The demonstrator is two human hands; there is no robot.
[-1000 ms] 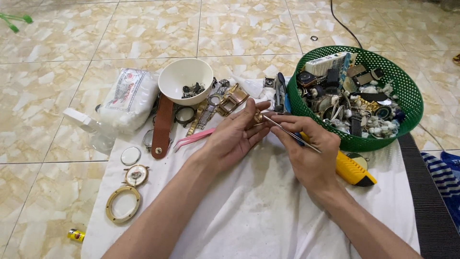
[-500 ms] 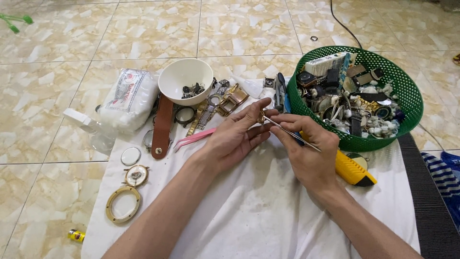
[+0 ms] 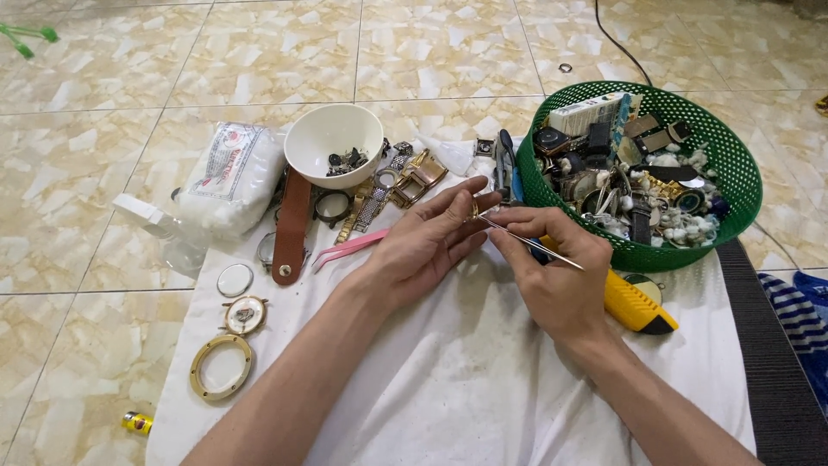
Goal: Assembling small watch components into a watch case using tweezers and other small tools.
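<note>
My left hand (image 3: 423,246) lies over a white cloth (image 3: 448,388) and pinches a small gold-coloured part (image 3: 473,208) between thumb and fingertips. My right hand (image 3: 552,276) grips thin metal tweezers (image 3: 526,242) whose tips touch that small part. Pink tweezers (image 3: 349,248) lie on the cloth just left of my left hand. A yellow utility knife (image 3: 634,304) lies partly under my right hand.
A green mesh basket (image 3: 733,155) full of watch parts stands at the right. A white bowl (image 3: 323,138), a brown strap (image 3: 291,226), metal bracelets (image 3: 379,194), a white bag (image 3: 228,177), round watch cases (image 3: 222,367) and a glass disc (image 3: 234,280) sit at the left. The floor is tiled.
Both hands stay together over the cloth; the tweezers' tips have shifted slightly against the small part. Nothing else has moved.
</note>
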